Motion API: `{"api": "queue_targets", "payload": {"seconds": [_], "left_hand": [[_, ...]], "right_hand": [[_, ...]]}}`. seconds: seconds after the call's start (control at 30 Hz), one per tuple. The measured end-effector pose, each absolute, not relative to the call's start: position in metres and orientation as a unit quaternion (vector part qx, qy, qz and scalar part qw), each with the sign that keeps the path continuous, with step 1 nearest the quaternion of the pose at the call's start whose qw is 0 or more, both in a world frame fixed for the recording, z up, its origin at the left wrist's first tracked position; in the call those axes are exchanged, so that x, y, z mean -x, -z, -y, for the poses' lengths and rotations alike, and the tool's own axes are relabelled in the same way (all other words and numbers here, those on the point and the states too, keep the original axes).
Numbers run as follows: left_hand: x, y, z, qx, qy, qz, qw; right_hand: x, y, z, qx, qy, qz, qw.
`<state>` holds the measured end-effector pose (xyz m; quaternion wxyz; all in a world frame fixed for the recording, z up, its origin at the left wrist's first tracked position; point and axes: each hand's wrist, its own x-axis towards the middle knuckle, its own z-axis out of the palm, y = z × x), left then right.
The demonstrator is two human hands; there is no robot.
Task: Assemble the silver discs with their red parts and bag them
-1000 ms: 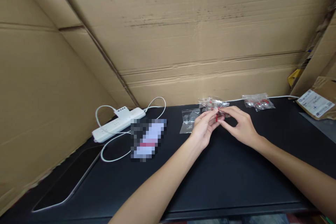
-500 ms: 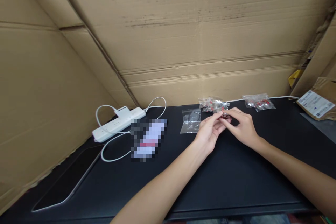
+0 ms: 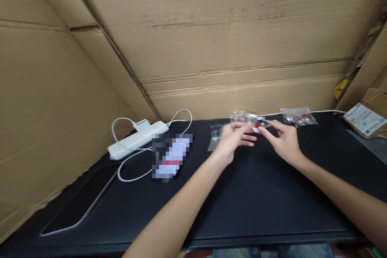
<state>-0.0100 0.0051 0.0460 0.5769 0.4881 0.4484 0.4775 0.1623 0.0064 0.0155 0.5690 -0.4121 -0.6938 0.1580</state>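
Note:
My left hand (image 3: 232, 139) and my right hand (image 3: 282, 139) meet over the far middle of the black table (image 3: 256, 205). Between their fingertips they pinch a small clear plastic bag with a red and silver part (image 3: 259, 124) inside. The left fingers are curled toward it, the right thumb and forefinger grip its right side. Behind it lies another small clear bag with red parts (image 3: 242, 116). An empty-looking clear bag (image 3: 215, 137) lies flat just left of my left hand.
A third bag with red parts (image 3: 298, 117) lies at the back right. A white power strip (image 3: 137, 139) with looped cable and a pixelated flat object (image 3: 171, 157) sit at the left. Cardboard sheets (image 3: 211, 40) wall the back and left. A labelled brown parcel (image 3: 367, 117) is at far right.
Both hands have lifted slightly and drawn a little apart. The small bag with the red part now shows between the fingertips.

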Motion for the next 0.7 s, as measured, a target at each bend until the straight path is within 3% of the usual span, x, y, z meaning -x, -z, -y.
{"api": "queue_targets", "payload": {"seconds": [0.1, 0.17, 0.3, 0.7], "left_hand": [[0.039, -0.056, -0.018, -0.63, -0.414, -0.631, 0.182], [0.059, -0.06, -0.024, -0.644, -0.29, -0.706, 0.043], [0.087, -0.057, -0.032, -0.624, -0.131, -0.77, 0.029], [0.067, -0.027, -0.043, -0.705, -0.289, -0.604, 0.234]], "right_hand": [[-0.163, -0.014, -0.012, 0.422, -0.239, 0.641, 0.594], [-0.163, -0.014, -0.016, 0.419, -0.285, 0.611, 0.608], [-0.164, -0.012, -0.018, 0.421, -0.319, 0.591, 0.609], [-0.16, -0.017, -0.011, 0.4, -0.324, 0.635, 0.576]]}}
